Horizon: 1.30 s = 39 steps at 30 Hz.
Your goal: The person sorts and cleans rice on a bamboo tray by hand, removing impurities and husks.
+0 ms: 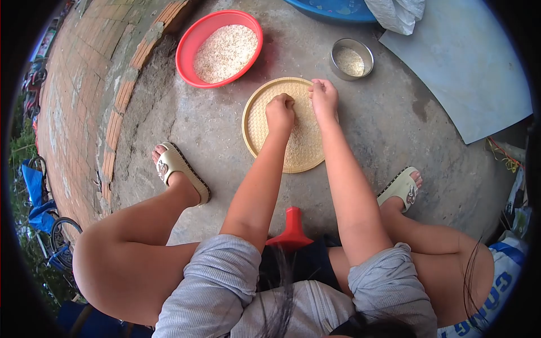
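A round woven tray [255, 125] lies on the concrete with pale grains scattered over it. Above its middle is my left hand [280, 112], fingers curled together in a pinch; anything between them is too small to make out. My right hand [324, 98] is over the tray's upper right edge, its fingers also pressed together, and what they hold, if anything, cannot be seen. A red basin [225, 53] full of pale grains stands beyond the tray to the left. Past my right hand is a metal bowl [352, 59] with some grains inside.
A blue basin [332, 10] and a white sack [399, 14] are at the top edge. A grey sheet [462, 73] lies at the right. My sandalled feet flank the tray, with a red plastic piece [292, 228] between my legs. A brick edging [121, 96] runs along the left.
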### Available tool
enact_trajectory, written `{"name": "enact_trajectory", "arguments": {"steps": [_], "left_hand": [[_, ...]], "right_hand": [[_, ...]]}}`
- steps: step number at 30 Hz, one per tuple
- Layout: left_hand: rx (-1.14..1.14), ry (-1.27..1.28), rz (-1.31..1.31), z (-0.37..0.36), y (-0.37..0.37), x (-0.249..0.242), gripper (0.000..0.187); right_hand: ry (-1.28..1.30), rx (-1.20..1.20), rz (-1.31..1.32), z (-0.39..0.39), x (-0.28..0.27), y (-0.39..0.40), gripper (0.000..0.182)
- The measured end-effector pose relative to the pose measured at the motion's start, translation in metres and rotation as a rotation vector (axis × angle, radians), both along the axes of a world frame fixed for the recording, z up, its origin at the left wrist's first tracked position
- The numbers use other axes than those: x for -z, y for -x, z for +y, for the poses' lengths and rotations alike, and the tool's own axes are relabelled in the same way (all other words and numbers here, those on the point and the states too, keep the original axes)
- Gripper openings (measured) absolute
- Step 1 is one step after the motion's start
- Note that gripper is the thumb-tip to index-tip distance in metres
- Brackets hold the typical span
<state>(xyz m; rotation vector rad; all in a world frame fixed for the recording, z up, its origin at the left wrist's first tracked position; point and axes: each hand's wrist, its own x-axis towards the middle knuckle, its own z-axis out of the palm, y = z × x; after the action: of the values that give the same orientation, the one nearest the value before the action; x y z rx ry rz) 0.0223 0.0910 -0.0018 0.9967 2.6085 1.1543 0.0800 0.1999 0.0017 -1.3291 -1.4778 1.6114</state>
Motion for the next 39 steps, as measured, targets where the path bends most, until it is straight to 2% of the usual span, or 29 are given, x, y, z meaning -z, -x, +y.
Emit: {"name": "enact_trajectory", "arguments": {"steps": [1,3,4,6,7,8,9,11,12,14,16,18,20,21,23,24,26,27,28,30,31,34,35,36,37,38,39], "left_hand": [[-0.100,0.010,-0.173,0.001,0.004,-0.006,0.004],[-0.261,-0.012,-0.452,0.003,0.017,-0.013,0.006],[-0.262,-0.015,-0.450,0.005,0.026,-0.015,0.006],[-0.123,-0.184,-0.491,0.009,0.040,-0.022,0.009],[-0.044,-0.206,-0.569,0.013,0.043,-0.035,0.015],[-0.046,-0.205,-0.566,0.016,0.043,-0.047,0.015],[0.111,-0.198,-0.519,0.020,0.041,-0.056,0.016],[0.338,-0.088,-0.320,0.026,0.035,-0.068,0.019],[0.337,-0.091,-0.322,0.027,0.035,-0.073,0.019],[0.365,-0.212,-0.155,0.028,0.037,-0.083,0.020],[0.162,-0.153,-0.176,0.024,0.044,-0.088,0.020],[0.140,-0.034,-0.133,0.016,0.053,-0.075,0.020],[0.152,-0.023,-0.095,0.011,0.050,-0.049,0.021],[0.165,-0.009,-0.060,0.008,0.046,-0.035,0.022],[0.192,0.020,0.148,0.003,0.030,-0.020,0.027],[0.215,0.012,0.224,-0.001,0.021,-0.016,0.028],[0.199,-0.005,0.200,-0.011,0.006,-0.007,0.027],[0.177,-0.019,0.180,-0.015,0.001,-0.004,0.027],[0.176,-0.021,0.180,-0.016,-0.002,-0.003,0.027],[0.176,0.138,0.031,-0.020,-0.004,0.000,0.019],[0.179,0.139,0.033,-0.020,-0.005,0.001,0.019],[0.202,0.194,0.094,-0.013,-0.002,0.000,0.011],[0.194,0.227,0.115,-0.010,-0.001,-0.003,0.009],[0.188,0.261,0.134,-0.008,0.000,-0.002,0.009],[0.189,0.258,0.135,-0.006,0.003,-0.001,0.009],[0.150,0.185,0.075,-0.005,0.008,0.001,0.009],[0.110,0.113,0.013,-0.003,0.010,-0.004,0.010]], "right_hand": [[-0.001,0.000,-0.001,-0.001,-0.003,0.000,0.019],[0.249,-0.005,0.074,-0.004,-0.012,0.002,0.023],[0.247,-0.006,0.077,-0.004,-0.018,0.004,0.023],[0.572,-0.011,0.228,-0.005,-0.028,0.009,0.032],[0.573,-0.013,0.232,-0.004,-0.028,0.011,0.032],[0.714,-0.049,0.367,-0.002,-0.028,0.014,0.035],[0.854,-0.087,0.501,0.000,-0.028,0.017,0.039],[0.902,-0.113,0.586,0.004,-0.032,0.019,0.040],[0.948,-0.137,0.672,0.007,-0.035,0.020,0.041],[0.956,-0.092,0.664,0.021,-0.043,0.022,0.040],[0.973,0.341,0.592,0.038,-0.063,0.025,0.039],[0.723,0.313,0.589,0.058,-0.078,0.019,0.041],[0.457,0.105,0.438,0.084,-0.083,0.008,0.044],[0.457,0.107,0.439,0.086,-0.096,0.006,0.044],[-0.228,-0.214,-0.849,0.088,-0.126,-0.001,0.046],[-0.229,-0.212,-0.852,0.091,-0.117,-0.005,0.046],[-0.471,-0.227,-0.931,0.097,-0.084,-0.015,0.047],[-0.495,-0.118,-0.847,0.088,-0.080,-0.016,0.043],[-0.498,-0.118,-0.847,0.085,-0.070,-0.018,0.043],[-0.550,-0.068,-0.661,0.074,-0.048,-0.021,0.036],[-0.684,0.036,-0.565,0.059,-0.042,-0.020,0.024],[-0.745,0.170,-0.525,0.031,-0.050,-0.022,0.018],[-0.729,0.296,-0.535,0.024,-0.056,-0.019,0.013],[-0.731,0.298,-0.532,0.021,-0.057,-0.016,0.013],[-0.618,0.372,-0.486,0.020,-0.057,-0.015,0.014],[-0.506,0.443,-0.440,0.019,-0.058,-0.015,0.014],[-0.509,0.444,-0.440,0.021,-0.056,-0.016,0.014]]}}
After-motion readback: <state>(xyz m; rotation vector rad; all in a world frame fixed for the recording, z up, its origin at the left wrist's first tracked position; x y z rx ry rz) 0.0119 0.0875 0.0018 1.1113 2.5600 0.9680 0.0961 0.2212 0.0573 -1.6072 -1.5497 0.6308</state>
